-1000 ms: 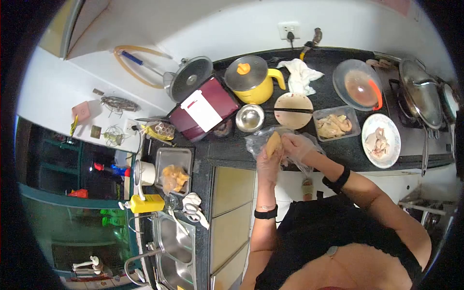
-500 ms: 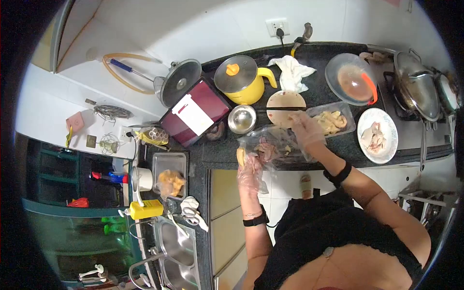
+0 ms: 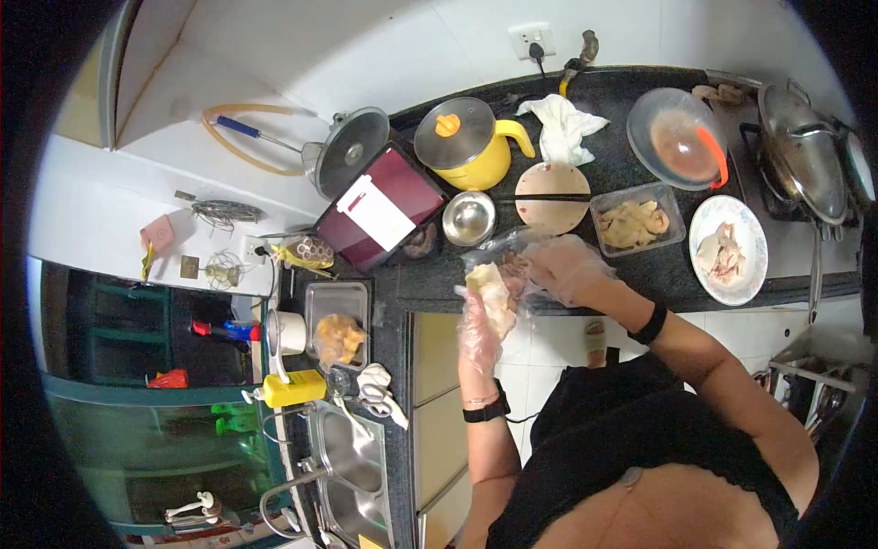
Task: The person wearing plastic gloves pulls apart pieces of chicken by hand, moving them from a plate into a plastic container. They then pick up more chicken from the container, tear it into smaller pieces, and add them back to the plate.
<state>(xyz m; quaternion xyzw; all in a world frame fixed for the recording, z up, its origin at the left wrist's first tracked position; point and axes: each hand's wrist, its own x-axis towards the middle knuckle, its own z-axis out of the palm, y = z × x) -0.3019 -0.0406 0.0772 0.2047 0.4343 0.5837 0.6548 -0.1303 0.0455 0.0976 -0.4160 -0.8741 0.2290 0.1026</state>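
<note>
Now my left hand (image 3: 483, 316) has come back up, gloved, its grip closed on a pale yellowish piece of food (image 3: 491, 291) (dough or meat, I can't tell). Half a second ago my right hand (image 3: 560, 268) reached toward the tray; it has drawn in beside the plastic bag (image 3: 512, 252), apparently pinching it. Both hover over the bench edge (image 3: 585, 302), open floor below.

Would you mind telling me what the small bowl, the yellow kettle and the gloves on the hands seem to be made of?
Small bowl: likely stainless steel, with a bright mirror-like shine. Yellow kettle: glossy yellow body, plastic or enamelled metal, under a grey metallic-looking lid with an orange knob. Gloves on the left hand and right hand: thin clear plastic film, wrinkled, with the hands showing through.
</note>
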